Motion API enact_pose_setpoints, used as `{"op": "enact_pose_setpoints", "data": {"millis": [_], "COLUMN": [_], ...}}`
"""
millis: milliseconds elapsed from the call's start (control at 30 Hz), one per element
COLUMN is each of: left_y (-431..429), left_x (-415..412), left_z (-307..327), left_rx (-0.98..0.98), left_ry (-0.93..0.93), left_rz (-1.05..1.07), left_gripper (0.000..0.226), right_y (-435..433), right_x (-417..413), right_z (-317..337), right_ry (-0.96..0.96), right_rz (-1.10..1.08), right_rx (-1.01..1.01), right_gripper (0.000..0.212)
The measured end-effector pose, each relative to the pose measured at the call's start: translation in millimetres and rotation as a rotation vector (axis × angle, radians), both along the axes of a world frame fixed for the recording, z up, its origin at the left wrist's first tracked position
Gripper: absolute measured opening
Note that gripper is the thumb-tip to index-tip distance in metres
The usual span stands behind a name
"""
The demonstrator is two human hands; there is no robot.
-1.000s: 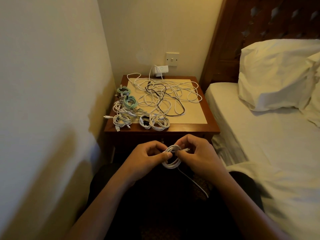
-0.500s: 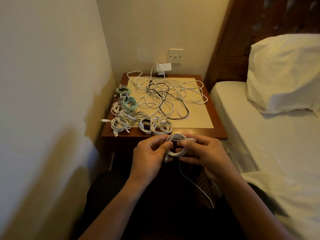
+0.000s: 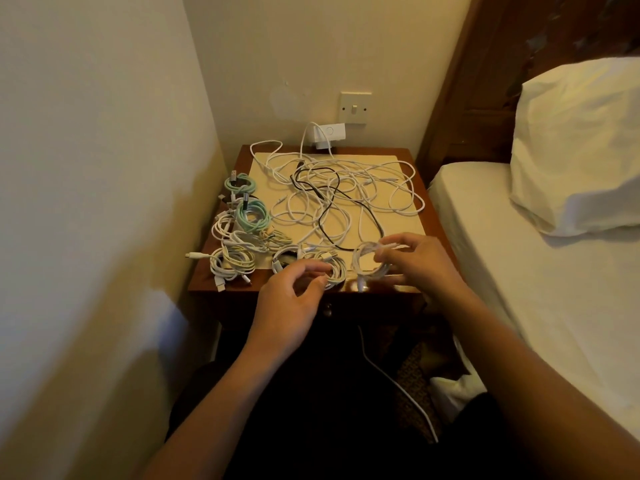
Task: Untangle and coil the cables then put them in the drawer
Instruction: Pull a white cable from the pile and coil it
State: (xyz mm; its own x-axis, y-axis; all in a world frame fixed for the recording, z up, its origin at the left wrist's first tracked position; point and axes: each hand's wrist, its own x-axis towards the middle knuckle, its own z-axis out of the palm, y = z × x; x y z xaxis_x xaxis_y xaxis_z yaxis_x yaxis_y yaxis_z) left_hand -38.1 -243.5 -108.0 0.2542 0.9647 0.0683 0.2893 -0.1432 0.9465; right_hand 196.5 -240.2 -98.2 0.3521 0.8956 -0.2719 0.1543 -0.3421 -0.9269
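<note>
- The right hand [image 3: 420, 263] is gripping a freshly wound white coil [image 3: 363, 268] over the desk [image 3: 407, 157], at its near right edge.
- The left hand [image 3: 294, 299] is hanging loosely curled, holding nothing, just beside the finished coils [image 3: 239, 237].
- Judged step: setting this coil down, then pulling another strand from the tangle [image 3: 346, 192] lying farther back.
- The wall [image 3: 104, 168] and the bed [image 3: 519, 237] are hemming the desk in, so the open room is lying near.
- The drawer [image 3: 349, 306] is sitting in shadow below.
</note>
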Motion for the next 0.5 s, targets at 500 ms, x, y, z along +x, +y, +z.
{"op": "enact_pose_setpoints", "data": {"millis": [500], "left_y": [28], "left_x": [-8], "left_z": [18], "left_rx": [0.036], "left_ry": [-0.008], "left_rz": [-0.026], "left_gripper": [0.022], "right_y": [66], "right_x": [-1], "right_z": [1], "right_ry": [-0.775], "right_rz": [0.149], "right_rx": [0.068], "right_gripper": [0.039]}}
